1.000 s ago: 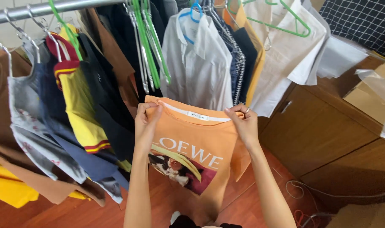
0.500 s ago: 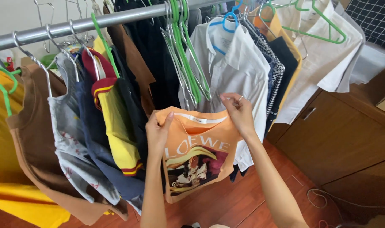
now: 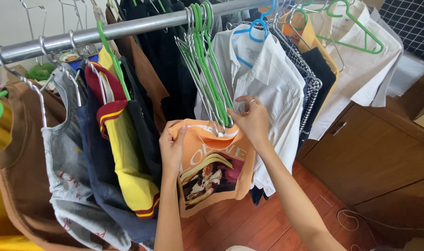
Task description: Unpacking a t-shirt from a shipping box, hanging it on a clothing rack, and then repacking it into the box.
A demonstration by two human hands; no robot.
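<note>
The left hand (image 3: pixel 172 148) pinched the collar edge of one folded orange cotton T-shirt with a printed picture (image 3: pixel 214 167), fingers closed on the cloth so that it hung in front of the rail's clothes. The right hand (image 3: pixel 251 122) was closed around the lower ends of a bunch of empty green plastic and thin wire hangers (image 3: pixel 209 74), too tightly packed to count, hooked on one grey metal rail (image 3: pixel 128 28). A white collared shirt (image 3: pixel 268 83) hung just behind.
</note>
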